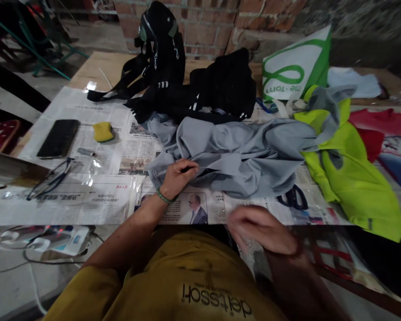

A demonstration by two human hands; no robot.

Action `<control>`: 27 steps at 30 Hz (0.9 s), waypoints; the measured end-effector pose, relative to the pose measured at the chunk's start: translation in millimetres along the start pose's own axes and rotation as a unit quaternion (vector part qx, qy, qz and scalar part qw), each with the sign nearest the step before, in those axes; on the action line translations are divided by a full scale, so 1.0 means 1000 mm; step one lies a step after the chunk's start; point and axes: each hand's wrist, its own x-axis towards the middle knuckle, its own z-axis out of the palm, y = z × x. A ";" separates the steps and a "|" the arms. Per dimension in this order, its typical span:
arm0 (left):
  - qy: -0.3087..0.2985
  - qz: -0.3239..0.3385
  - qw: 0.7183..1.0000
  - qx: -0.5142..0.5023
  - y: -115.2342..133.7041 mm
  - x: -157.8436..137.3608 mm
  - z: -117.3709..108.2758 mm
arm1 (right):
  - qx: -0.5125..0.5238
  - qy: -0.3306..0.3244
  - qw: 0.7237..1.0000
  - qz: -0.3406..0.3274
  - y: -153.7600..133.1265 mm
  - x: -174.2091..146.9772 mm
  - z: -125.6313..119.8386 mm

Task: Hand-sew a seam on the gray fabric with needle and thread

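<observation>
A crumpled grey garment [217, 138] lies across the middle of the table. My left hand [179, 176] rests at its near edge, thumb and fingertips pinched together on the cloth. A green bead bracelet [165, 196] circles that wrist. Off the near table edge, apart from the cloth, my right hand [259, 227] is smeared by motion. Its fingers look bent, but whether it holds something I cannot tell. Dark-handled scissors [293, 197] lie just right of the garment's near edge, partly covered by it.
Newspaper [96, 209] covers the table. On the left are a phone [59, 138], a yellow sponge [103, 132] and glasses [53, 178]. Behind lie a black bag [167, 49] and black clothing [223, 84]. Rightward are a neon-yellow garment [364, 178] and a green-white bag [294, 67].
</observation>
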 end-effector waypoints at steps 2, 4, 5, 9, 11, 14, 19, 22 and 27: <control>-0.004 0.018 1.000 0.004 0.002 -0.001 0.000 | -0.020 -0.001 0.997 0.070 0.007 0.017 0.016; -0.008 0.026 1.000 0.004 0.003 -0.001 0.000 | -0.036 0.048 0.995 0.080 0.017 0.034 0.028; -0.009 0.027 1.000 0.005 0.003 -0.001 0.000 | -0.044 0.071 0.994 0.072 0.023 0.041 0.033; -0.012 0.017 1.000 0.005 0.002 -0.002 -0.001 | -0.083 0.109 0.990 0.023 0.035 0.059 0.040; -0.015 0.019 1.000 0.007 0.003 -0.002 -0.001 | -0.096 0.108 0.989 0.012 0.034 0.061 0.041; -0.023 0.025 0.999 0.015 0.004 -0.002 -0.002 | -0.098 0.110 0.989 0.007 0.031 0.063 0.043; -0.029 0.036 0.999 0.024 0.006 -0.002 -0.002 | -0.097 0.123 0.988 -0.001 0.034 0.068 0.045; -0.033 0.049 0.998 0.025 0.005 -0.002 -0.003 | -0.102 0.126 0.987 -0.004 0.035 0.070 0.046; -0.048 0.094 0.994 0.028 0.000 -0.002 -0.003 | -0.116 0.141 0.983 -0.015 0.034 0.071 0.047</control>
